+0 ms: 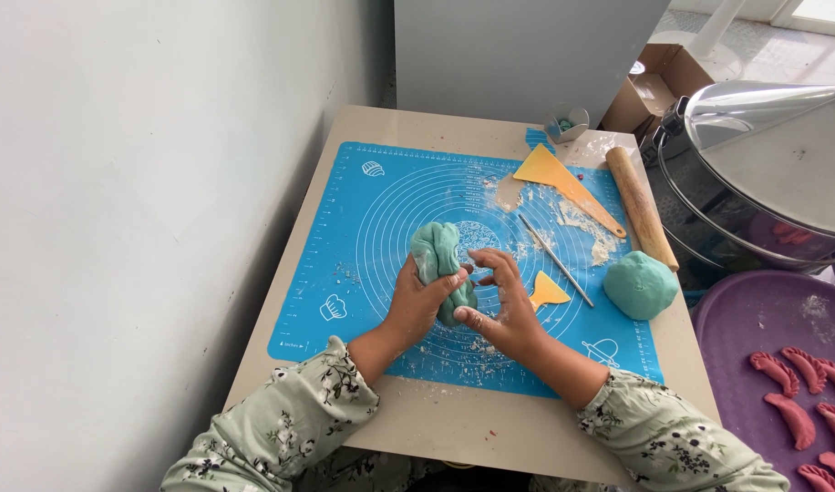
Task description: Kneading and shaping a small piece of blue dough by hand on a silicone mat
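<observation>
The left hand (417, 301) wraps around the lower part of a long lump of teal dough (440, 264), its fingers curled over the dough's left flank and the thumb pressed onto the top face, so the lump is gripped rather than merely touched. The right hand (504, 305) sits just to the right of it, fingers bent and loosely spread; its fingertips (468, 317) touch the dough's lower right edge, while the upper fingers arch above the mat without closing on anything. The dough stands between the two sets of fingers, its free upper end reaching away from them toward the far side of a blue silicone pastry mat (381, 210) dusted with flour. Just right of the right hand's knuckles lies a small yellow scraper (548, 292), and beyond that a thin metal tool (554, 260) lies slanted. Further right of the fingers rests a second ball of teal dough (639, 284), with a wooden rolling pin (641, 208) and a larger yellow scraper (563, 182) beyond it. Well off to the right, a purple tray (755, 319) carries pink crescent-shaped dumplings (791, 419), beside a steel steamer pot (764, 173).
</observation>
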